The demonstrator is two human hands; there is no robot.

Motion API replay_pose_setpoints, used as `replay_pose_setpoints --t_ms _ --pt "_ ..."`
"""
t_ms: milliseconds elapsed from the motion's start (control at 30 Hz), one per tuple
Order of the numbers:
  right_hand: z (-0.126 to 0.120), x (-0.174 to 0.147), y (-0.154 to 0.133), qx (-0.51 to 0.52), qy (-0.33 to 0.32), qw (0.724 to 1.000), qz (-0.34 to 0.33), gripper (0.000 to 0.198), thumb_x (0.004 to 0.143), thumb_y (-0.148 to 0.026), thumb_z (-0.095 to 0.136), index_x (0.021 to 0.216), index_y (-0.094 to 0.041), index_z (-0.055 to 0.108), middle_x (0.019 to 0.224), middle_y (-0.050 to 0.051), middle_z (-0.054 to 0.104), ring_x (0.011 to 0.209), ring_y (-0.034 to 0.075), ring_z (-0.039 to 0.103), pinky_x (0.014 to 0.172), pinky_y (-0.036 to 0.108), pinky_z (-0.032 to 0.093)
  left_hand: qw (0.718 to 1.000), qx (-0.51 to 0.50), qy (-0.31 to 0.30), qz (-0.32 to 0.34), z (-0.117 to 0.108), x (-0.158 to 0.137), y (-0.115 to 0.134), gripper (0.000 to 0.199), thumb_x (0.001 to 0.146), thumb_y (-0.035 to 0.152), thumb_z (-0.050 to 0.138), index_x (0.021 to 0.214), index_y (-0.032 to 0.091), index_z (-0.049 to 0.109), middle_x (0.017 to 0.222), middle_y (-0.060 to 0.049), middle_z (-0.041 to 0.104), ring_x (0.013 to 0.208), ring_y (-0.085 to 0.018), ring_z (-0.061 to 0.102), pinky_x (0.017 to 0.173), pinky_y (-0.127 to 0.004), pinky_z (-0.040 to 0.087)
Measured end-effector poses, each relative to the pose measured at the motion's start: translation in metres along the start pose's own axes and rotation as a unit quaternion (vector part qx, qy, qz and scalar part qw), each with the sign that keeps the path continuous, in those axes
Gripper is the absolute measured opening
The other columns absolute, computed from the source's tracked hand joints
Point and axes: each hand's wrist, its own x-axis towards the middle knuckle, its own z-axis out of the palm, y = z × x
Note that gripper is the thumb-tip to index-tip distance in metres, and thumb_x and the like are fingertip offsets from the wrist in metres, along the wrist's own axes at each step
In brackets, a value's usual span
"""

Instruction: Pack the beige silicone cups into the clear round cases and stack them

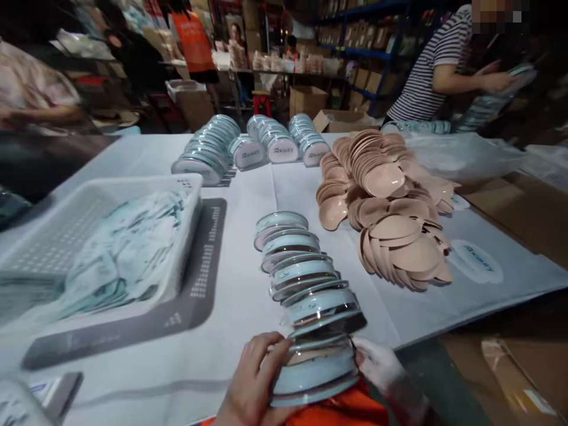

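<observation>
At the front of the table, a clear oval package point(317, 373) with a light blue band stands on edge between my hands. My left hand point(261, 373) is closed round its left side, with fingers over the top and thumb low in front. My right hand point(384, 364), blurred and in what looks like a white glove, presses its fingers against the right edge. Directly behind is a leaning row of similar packages point(306, 272). To the right lie heaped beige spoon-shaped pieces point(399, 248).
A white basket point(193, 236) of pale blue-and-white packets stands left on a grey mat point(208, 284). More packages point(284, 148) line the far side of the white table point(248, 201). A person in stripes point(437, 71) handles packages at right. An open carton point(341, 121) sits behind.
</observation>
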Motion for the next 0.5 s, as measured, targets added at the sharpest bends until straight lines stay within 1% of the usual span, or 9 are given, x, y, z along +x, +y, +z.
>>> replay_pose_setpoints --t_ms 67,133,200,267,300,367,433,467,500 --pt "0.010 -0.004 -0.008 -0.024 0.043 0.998 0.031 0.053 0.078 -0.071 0.069 0.088 -0.019 0.071 0.083 0.007 0.069 0.083 0.023 0.066 0.079 0.034 0.054 0.999 -0.024 -0.011 -0.033 0.007 -0.009 -0.002 0.067 0.094 0.057 0.065 0.149 0.025 0.043 0.127 -0.015 0.061 0.115 -0.030 0.064 0.095 -0.040 0.057" --pt "0.010 -0.005 -0.023 -0.064 0.045 0.994 0.070 0.045 0.074 -0.063 0.069 0.075 -0.019 0.061 0.064 0.000 0.054 0.061 0.014 0.051 0.059 0.028 0.044 0.996 -0.052 -0.023 -0.067 0.011 -0.015 -0.003 0.069 0.094 0.050 0.068 0.150 0.027 0.036 0.130 -0.015 0.058 0.119 -0.030 0.064 0.097 -0.040 0.059" --pt "0.005 -0.003 -0.041 -0.102 0.013 0.989 0.103 0.043 0.068 -0.061 0.064 0.069 -0.021 0.049 0.057 -0.005 0.043 0.050 0.008 0.037 0.050 0.024 0.031 0.993 -0.063 -0.024 -0.098 0.014 -0.017 -0.003 0.077 0.091 0.042 0.073 0.152 0.027 0.028 0.132 -0.015 0.057 0.118 -0.029 0.066 0.098 -0.040 0.060" --pt "-0.003 -0.002 -0.063 -0.143 -0.048 0.981 0.120 0.048 0.066 -0.068 0.057 0.067 -0.024 0.039 0.053 -0.008 0.033 0.045 0.007 0.028 0.045 0.022 0.022 0.992 -0.058 -0.018 -0.111 0.016 -0.015 0.000 0.084 0.086 0.030 0.077 0.151 0.026 0.024 0.132 -0.015 0.057 0.115 -0.029 0.067 0.097 -0.040 0.061" --pt "-0.005 -0.002 -0.075 -0.180 -0.089 0.974 0.103 0.051 0.069 -0.073 0.051 0.066 -0.024 0.036 0.053 -0.008 0.031 0.045 0.007 0.026 0.044 0.022 0.020 0.993 -0.053 -0.020 -0.107 0.017 -0.012 0.003 0.085 0.082 0.024 0.077 0.150 0.025 0.025 0.130 -0.014 0.058 0.113 -0.028 0.067 0.095 -0.040 0.061" --pt "-0.002 -0.005 -0.100 -0.279 -0.165 0.946 0.012 0.052 0.081 -0.074 0.040 0.064 -0.025 0.032 0.053 -0.006 0.031 0.045 0.008 0.028 0.044 0.023 0.023 0.995 -0.036 -0.038 -0.081 0.019 -0.003 0.010 0.085 0.076 0.014 0.077 0.146 0.023 0.030 0.124 -0.013 0.060 0.109 -0.029 0.067 0.092 -0.041 0.062" --pt "0.015 -0.011 -0.120 -0.367 -0.201 0.903 -0.096 0.048 0.092 -0.060 0.039 0.062 -0.023 0.038 0.055 -0.002 0.042 0.047 0.010 0.036 0.049 0.025 0.032 0.996 -0.007 -0.071 -0.052 0.022 0.008 0.020 0.085 0.073 0.014 0.079 0.144 0.021 0.035 0.119 -0.014 0.061 0.105 -0.030 0.065 0.090 -0.045 0.061" --pt "0.029 -0.014 -0.128 -0.393 -0.203 0.888 -0.128 0.042 0.094 -0.049 0.044 0.062 -0.021 0.046 0.056 0.000 0.049 0.049 0.011 0.041 0.052 0.026 0.035 0.995 0.011 -0.089 -0.041 0.024 0.014 0.025 0.085 0.073 0.016 0.080 0.145 0.020 0.036 0.119 -0.015 0.062 0.104 -0.031 0.064 0.090 -0.047 0.061" --pt "0.043 -0.016 -0.135 -0.419 -0.196 0.874 -0.147 0.032 0.092 -0.036 0.051 0.064 -0.019 0.053 0.058 0.003 0.057 0.051 0.013 0.046 0.054 0.028 0.036 0.994 0.032 -0.104 -0.029 0.026 0.019 0.029 0.085 0.073 0.018 0.080 0.147 0.019 0.037 0.122 -0.016 0.062 0.106 -0.033 0.063 0.092 -0.049 0.060"
